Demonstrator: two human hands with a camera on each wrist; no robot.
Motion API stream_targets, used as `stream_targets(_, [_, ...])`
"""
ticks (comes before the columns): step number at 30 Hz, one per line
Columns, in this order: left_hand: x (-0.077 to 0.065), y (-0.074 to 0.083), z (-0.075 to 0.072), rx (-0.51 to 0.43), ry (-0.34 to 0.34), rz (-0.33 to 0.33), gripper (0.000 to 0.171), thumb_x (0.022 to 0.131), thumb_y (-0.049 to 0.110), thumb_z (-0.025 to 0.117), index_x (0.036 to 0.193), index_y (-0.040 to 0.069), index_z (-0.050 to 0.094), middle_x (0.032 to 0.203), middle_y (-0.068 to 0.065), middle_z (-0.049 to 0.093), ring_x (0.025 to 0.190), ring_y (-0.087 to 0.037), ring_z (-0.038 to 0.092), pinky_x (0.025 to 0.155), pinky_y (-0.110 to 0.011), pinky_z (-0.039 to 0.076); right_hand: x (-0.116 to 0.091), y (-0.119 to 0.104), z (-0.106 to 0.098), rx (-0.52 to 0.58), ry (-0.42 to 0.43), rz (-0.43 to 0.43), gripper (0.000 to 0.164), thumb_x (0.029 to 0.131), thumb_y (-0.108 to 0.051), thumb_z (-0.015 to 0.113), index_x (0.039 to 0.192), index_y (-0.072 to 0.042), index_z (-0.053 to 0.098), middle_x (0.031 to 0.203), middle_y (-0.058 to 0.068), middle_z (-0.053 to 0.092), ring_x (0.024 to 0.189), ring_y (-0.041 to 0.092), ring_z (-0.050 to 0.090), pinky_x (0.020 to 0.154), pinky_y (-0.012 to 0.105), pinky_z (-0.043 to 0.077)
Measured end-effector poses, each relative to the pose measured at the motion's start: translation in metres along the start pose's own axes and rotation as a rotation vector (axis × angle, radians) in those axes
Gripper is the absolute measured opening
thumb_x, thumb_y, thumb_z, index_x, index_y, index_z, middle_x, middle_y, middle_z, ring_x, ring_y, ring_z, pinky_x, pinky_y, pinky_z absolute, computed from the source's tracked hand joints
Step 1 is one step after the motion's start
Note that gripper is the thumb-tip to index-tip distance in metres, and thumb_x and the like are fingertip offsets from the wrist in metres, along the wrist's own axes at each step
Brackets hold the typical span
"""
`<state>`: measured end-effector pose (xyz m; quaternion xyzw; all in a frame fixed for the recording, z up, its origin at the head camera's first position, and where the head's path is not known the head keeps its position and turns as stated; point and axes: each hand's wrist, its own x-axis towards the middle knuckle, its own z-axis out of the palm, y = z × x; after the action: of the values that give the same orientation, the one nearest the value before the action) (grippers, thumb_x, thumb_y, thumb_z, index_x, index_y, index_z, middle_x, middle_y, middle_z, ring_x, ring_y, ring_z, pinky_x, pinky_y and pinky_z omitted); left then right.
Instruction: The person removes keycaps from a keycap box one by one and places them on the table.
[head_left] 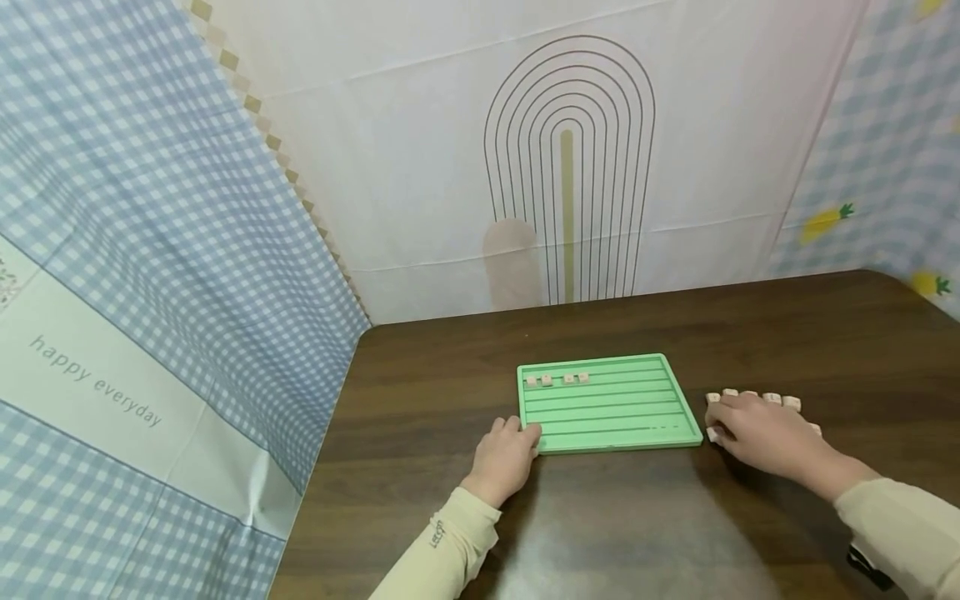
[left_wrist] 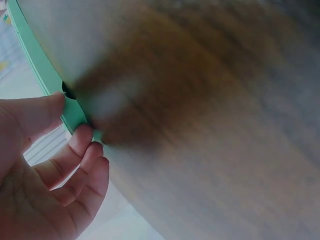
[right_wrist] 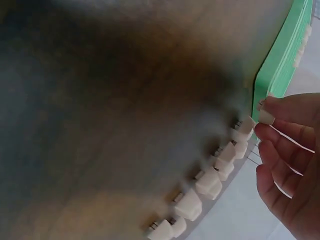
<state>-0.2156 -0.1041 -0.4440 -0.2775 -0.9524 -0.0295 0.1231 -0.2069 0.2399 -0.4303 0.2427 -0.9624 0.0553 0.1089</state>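
Observation:
My left hand (head_left: 501,460) holds the near left corner of a green grooved tray (head_left: 607,414), its thumb on the near edge and its fingers by the left side. In the left wrist view the thumb lies along the tray's edge (left_wrist: 42,65), beside a small dark notch. Right of the tray, my right hand (head_left: 772,435) pinches a small cream keycap (right_wrist: 266,118) between thumb and index finger. More cream keycaps (right_wrist: 189,205) stand in rows by that hand, which partly hides them in the head view. Several keycaps (head_left: 568,378) sit in the tray's top groove.
The brown wooden table (head_left: 420,400) carries the tray and keycaps. Behind it hangs a white cloth (head_left: 420,167) with an arch pattern. Blue checked cloth (head_left: 187,208) hangs along the left side. A dark strap (head_left: 868,568) shows under the right sleeve.

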Motion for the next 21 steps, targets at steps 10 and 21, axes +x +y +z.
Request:
stream_targets(10, [0.0, 0.0, -0.002, 0.008, -0.004, -0.005, 0.009, 0.084, 0.02, 0.063, 0.087, 0.014, 0.056, 0.082, -0.008, 0.06, 0.07, -0.022, 0.05, 0.053, -0.03, 0.048, -0.006, 0.003, 0.01, -0.016, -0.018, 0.009, 0.011, 0.075, -0.008, 0.068, 0.073, -0.015, 0.059, 0.069, -0.002, 0.054, 0.064, 0.015, 0.05, 0.054, 0.034, 0.042])
stream_targets(21, [-0.001, 0.001, 0.0, 0.006, 0.032, 0.008, 0.011, 0.084, 0.02, 0.063, 0.081, 0.013, 0.055, 0.077, -0.007, 0.058, 0.065, -0.021, 0.047, 0.048, -0.027, 0.044, 0.009, -0.007, -0.016, 0.139, -0.031, 0.077, 0.018, 0.08, -0.014, 0.066, 0.095, -0.005, 0.063, 0.088, 0.008, 0.063, 0.077, 0.023, 0.058, 0.063, 0.041, 0.05])
